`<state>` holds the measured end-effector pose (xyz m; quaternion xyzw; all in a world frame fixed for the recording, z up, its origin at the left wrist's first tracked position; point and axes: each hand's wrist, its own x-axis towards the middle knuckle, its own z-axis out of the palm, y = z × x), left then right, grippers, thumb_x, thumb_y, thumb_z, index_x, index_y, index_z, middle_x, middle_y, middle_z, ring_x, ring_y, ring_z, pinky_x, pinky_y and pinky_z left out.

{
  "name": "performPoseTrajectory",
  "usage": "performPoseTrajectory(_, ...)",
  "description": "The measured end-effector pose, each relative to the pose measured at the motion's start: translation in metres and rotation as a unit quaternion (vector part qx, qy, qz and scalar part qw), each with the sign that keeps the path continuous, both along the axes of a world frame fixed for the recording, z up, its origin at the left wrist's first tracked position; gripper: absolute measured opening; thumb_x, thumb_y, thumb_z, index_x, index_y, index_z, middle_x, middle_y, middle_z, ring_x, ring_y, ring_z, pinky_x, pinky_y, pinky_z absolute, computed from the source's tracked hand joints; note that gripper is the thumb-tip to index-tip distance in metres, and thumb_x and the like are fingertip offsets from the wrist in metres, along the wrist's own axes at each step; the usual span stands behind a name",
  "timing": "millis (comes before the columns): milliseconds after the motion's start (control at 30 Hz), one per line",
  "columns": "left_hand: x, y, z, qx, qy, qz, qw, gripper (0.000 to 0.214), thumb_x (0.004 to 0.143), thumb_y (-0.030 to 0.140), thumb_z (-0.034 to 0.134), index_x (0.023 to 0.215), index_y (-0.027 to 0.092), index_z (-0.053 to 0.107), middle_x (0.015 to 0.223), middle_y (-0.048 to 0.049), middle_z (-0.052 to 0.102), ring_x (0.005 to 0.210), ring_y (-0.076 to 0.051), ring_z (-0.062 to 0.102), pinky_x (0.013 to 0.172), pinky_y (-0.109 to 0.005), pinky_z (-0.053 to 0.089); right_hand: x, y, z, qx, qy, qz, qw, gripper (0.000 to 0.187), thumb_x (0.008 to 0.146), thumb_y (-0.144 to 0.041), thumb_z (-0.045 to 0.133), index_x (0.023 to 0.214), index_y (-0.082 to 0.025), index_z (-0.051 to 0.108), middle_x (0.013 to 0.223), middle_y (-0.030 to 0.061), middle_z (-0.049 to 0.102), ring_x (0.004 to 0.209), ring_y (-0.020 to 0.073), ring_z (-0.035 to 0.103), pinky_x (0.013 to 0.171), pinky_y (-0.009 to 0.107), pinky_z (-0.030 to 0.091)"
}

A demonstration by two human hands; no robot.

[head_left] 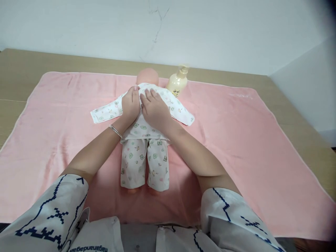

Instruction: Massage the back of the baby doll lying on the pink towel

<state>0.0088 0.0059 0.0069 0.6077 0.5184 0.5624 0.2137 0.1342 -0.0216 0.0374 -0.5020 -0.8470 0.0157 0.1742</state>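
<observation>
A baby doll lies stretched out on a pink blanket, its bald head [147,76] away from me and its arms out to the sides. It wears a white printed top [143,129] and matching trousers [133,161], with the feet barely showing below the cuffs. On the left side of the doll's upper body rests my left hand [130,105], fingers extended and close together. My right hand [156,110] lies flat on the top beside it, its fingers slightly apart. Both hands press on the cloth, and neither grips anything that I can see.
A cream pump bottle [177,83] stands just right of the doll's head. The pink blanket [236,147] covers much of the wooden table [21,73]. Behind the table rises a pale wall [105,31] with a crack in it.
</observation>
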Motion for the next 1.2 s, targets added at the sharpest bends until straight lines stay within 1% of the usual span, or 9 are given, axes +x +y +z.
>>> performPoseTrajectory(133,0.0,-0.001,-0.002,0.01,0.025,0.006,1.0,0.054,0.101,0.052,0.021,0.107,0.021,0.064,0.107,-0.0079,0.07,0.103,-0.018,0.064,0.095,-0.03,0.048,0.01,0.018,-0.001,-0.019,0.019,0.072,0.997,0.047,0.099,-0.024,0.035,0.145,-0.018,0.044,0.155,0.0079,0.036,0.147,0.0297,0.025,0.122,0.054,0.017)
performPoseTrajectory(233,0.002,-0.001,-0.004,0.031,0.02,0.012,0.999,0.056,0.1,0.057,0.022,0.102,0.021,0.064,0.105,-0.0075,0.07,0.1,-0.018,0.064,0.093,-0.032,0.049,0.02,0.031,-0.004,-0.037,0.051,0.002,0.998,0.052,0.103,-0.036,0.033,0.147,-0.012,0.039,0.156,0.0123,0.032,0.147,0.0287,0.026,0.122,0.049,0.021)
performPoseTrajectory(367,0.003,0.005,-0.01,0.048,0.01,0.01,0.999,0.061,0.097,0.063,0.022,0.098,0.019,0.064,0.105,-0.0082,0.069,0.104,-0.02,0.064,0.095,-0.035,0.049,0.008,0.015,-0.006,-0.011,0.022,-0.101,0.995,0.056,0.102,-0.033,0.033,0.146,0.003,0.036,0.15,0.0255,0.036,0.143,0.0346,0.033,0.12,0.049,0.025)
performPoseTrajectory(500,0.001,0.011,-0.014,0.046,0.032,0.028,0.998,0.053,0.101,0.054,0.024,0.095,0.018,0.063,0.105,-0.0093,0.068,0.104,-0.02,0.062,0.097,-0.038,0.048,-0.004,0.0,-0.004,0.012,-0.014,-0.033,0.999,0.05,0.098,-0.019,0.036,0.145,-0.005,0.042,0.153,0.0187,0.036,0.145,0.0341,0.028,0.122,0.05,0.021)
performPoseTrajectory(633,0.0,0.012,-0.014,0.053,0.095,0.051,0.993,0.037,0.102,0.034,0.032,0.09,0.017,0.063,0.099,-0.0095,0.068,0.102,-0.021,0.06,0.098,-0.042,0.046,0.009,0.021,-0.006,-0.025,0.02,0.028,0.999,0.049,0.1,-0.027,0.038,0.147,-0.015,0.041,0.157,0.0091,0.032,0.147,0.0292,0.023,0.123,0.051,0.019)
performPoseTrajectory(767,0.0,0.012,-0.014,0.041,0.113,0.064,0.991,0.022,0.088,0.017,0.046,0.098,0.016,0.066,0.106,-0.0091,0.067,0.107,-0.022,0.058,0.102,-0.04,0.045,0.019,0.033,-0.009,-0.022,0.058,-0.037,0.997,0.055,0.102,-0.038,0.034,0.147,-0.006,0.039,0.154,0.0162,0.034,0.146,0.0284,0.029,0.122,0.047,0.024)
performPoseTrajectory(900,0.001,0.011,-0.014,0.028,0.12,0.074,0.99,0.029,0.08,0.014,0.046,0.099,0.015,0.068,0.107,-0.0098,0.067,0.108,-0.023,0.058,0.102,-0.041,0.046,0.006,0.013,-0.009,0.038,0.013,-0.122,0.992,0.052,0.102,-0.033,0.034,0.141,0.001,0.045,0.143,0.0238,0.047,0.137,0.034,0.043,0.116,0.047,0.033)
performPoseTrajectory(1033,0.0,0.011,-0.011,0.011,0.143,0.066,0.987,0.033,0.079,0.015,0.044,0.102,0.015,0.068,0.11,-0.0102,0.069,0.11,-0.025,0.059,0.105,-0.043,0.046,-0.001,0.005,-0.006,0.055,-0.01,-0.101,0.993,0.047,0.101,-0.027,0.036,0.138,-0.001,0.05,0.142,0.0225,0.049,0.135,0.0325,0.045,0.116,0.044,0.033)
performPoseTrajectory(1200,-0.002,0.011,-0.008,-0.003,0.191,0.032,0.981,0.041,0.083,0.018,0.043,0.116,0.009,0.065,0.123,-0.0133,0.066,0.119,-0.026,0.057,0.111,-0.043,0.042,0.01,0.022,-0.008,0.002,0.05,-0.107,0.993,0.053,0.099,-0.034,0.044,0.142,-0.003,0.046,0.147,0.0193,0.045,0.14,0.0319,0.039,0.118,0.044,0.032)
